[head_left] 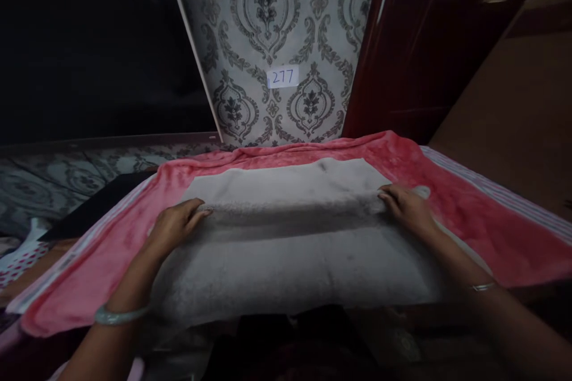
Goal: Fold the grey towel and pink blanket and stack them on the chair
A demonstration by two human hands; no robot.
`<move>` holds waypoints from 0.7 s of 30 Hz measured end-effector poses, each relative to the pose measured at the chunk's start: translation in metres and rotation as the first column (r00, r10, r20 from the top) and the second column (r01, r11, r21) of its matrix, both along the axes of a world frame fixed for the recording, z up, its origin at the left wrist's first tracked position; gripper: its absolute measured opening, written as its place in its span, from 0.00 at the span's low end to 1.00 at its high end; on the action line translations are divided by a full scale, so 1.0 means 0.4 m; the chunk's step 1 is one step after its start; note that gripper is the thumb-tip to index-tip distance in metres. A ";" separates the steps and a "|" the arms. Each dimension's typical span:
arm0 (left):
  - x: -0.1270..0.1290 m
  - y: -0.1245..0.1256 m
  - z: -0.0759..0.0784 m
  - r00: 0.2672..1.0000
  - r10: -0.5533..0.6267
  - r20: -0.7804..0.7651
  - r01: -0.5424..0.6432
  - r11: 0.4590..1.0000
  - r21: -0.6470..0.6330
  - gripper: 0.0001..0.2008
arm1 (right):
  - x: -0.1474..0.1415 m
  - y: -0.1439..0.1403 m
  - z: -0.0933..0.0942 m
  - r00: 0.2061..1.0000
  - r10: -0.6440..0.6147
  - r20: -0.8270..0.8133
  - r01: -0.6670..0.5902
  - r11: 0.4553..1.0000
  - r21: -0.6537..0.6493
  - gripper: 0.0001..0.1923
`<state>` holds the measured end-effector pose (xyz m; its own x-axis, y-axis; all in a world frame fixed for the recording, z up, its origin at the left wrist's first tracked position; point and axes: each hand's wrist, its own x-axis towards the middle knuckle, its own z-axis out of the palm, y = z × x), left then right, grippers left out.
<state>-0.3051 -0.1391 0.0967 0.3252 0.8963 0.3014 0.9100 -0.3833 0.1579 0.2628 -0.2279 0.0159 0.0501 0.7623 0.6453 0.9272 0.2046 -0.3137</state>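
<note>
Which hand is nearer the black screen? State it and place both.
Left. In the picture, the left hand grips the pale cloth below the black screen; the right hand grips the same cloth, farther from the screen, off to the right.

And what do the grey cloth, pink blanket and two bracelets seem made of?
Grey cloth: matte textile, perhaps plush, its surface faintly fuzzy.
Pink blanket: probably plush fleece, mottled nap, soft sheen.
Left bracelet: maybe jade or glass, smooth, pale green.
Right bracelet: likely metal, thin and shiny.
</note>
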 end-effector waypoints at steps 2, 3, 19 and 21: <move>-0.007 -0.018 -0.009 1.000 0.001 -0.008 -0.001 1.000 -0.003 0.24 | -0.007 -0.017 -0.011 1.000 0.023 -0.020 -0.023 0.999 -0.037 0.19; -0.013 -0.025 -0.015 1.000 -0.003 -0.008 0.002 1.000 -0.011 0.25 | -0.009 -0.025 -0.015 0.999 0.030 -0.032 -0.032 0.998 -0.056 0.19; -0.172 -0.044 -0.124 0.960 -0.265 0.093 0.278 0.944 -0.176 0.19 | 0.102 -0.137 -0.105 0.996 0.067 0.052 -0.056 0.981 -0.187 0.16; -0.181 -0.046 -0.134 0.957 -0.273 0.103 0.289 0.937 -0.196 0.21 | 0.113 -0.131 -0.119 0.997 0.051 0.051 -0.041 0.982 -0.182 0.16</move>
<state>-0.3775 -0.1575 0.0432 0.5569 0.8167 0.1514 0.7531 -0.5733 0.3226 0.3080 -0.2803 -0.0319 -0.0193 0.8674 0.4972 0.9349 0.1919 -0.2984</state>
